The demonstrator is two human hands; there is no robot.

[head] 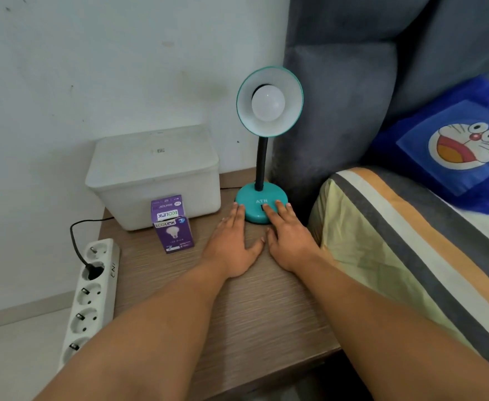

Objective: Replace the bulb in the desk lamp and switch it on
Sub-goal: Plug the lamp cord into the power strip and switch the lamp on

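Observation:
A teal desk lamp stands at the back of the wooden bedside table (260,314), its round base (259,202) marked ATN, its black neck upright. The shade (269,101) faces me with a white bulb (268,103) screwed in, unlit. My left hand (234,241) lies flat on the table, fingertips touching the base's left edge. My right hand (288,237) lies flat too, its fingers resting on the base's front over the dark switch. A purple bulb box (172,224) stands left of my left hand, its top flap open.
A white lidded plastic box (153,172) sits at the table's back left. A white power strip (88,296) leans along the table's left side with a black plug in it. A grey headboard and a striped bed (411,241) border the right.

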